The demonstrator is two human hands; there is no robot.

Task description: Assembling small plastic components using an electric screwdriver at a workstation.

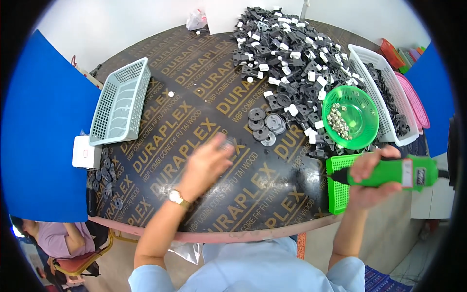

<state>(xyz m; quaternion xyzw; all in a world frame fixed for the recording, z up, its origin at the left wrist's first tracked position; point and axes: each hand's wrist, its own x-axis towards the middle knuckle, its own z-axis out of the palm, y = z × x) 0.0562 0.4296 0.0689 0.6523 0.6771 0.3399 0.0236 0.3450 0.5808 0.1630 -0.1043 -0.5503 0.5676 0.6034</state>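
My right hand (372, 180) is wrapped around a green corded electric screwdriver (413, 173), its black nose pointing left over a green perforated basket (339, 194). Over the middle of the table, my left hand (209, 160) is smeared by motion. A greyish blur shows at its fingertips, too unclear to name, and whether the fingers grip it cannot be told. To the right of that hand lie several black round discs (265, 125). A green round colander (360, 134) with small shiny metal parts (338, 121) stands beyond the screwdriver.
A big pile of black and white plastic parts (292, 58) covers the back right of the dark table (194, 107). A white basket (384, 92) of black parts stands beside it. At left are a pale basket (119, 104), a small white box (86, 152) and loose discs (107, 170). Another person (58, 238) sits lower left.
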